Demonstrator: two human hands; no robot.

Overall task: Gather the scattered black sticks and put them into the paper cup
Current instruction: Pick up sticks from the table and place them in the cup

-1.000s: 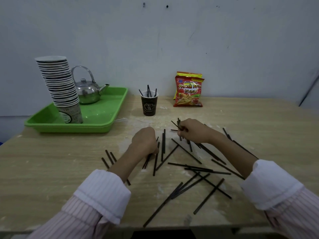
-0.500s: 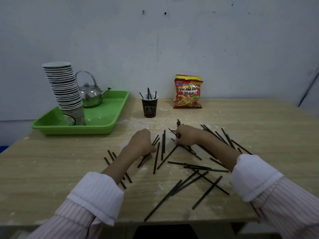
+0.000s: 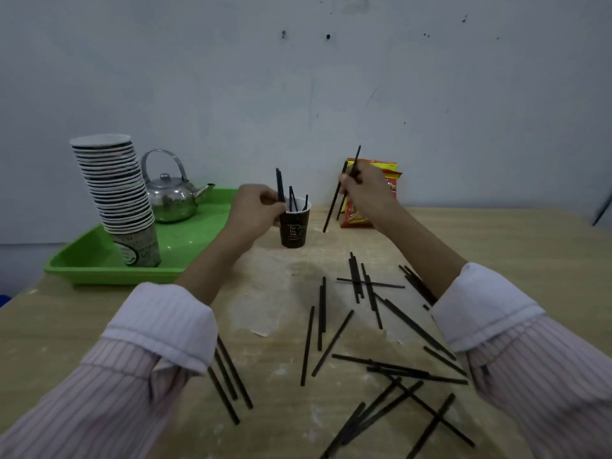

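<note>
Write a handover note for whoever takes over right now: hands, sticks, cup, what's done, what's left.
Left hand grips an upright stick at the rim of the paper cup; it may be two sticks.
Right hand grips a small bunch of sticks in the air to the right of the cup, tips pointing down.
Done: a few sticks stand in the cup.
Left: drop in both held lots, then gather the many scattered sticks lying on the table, mostly near and to the right, some by the left sleeve.
</note>
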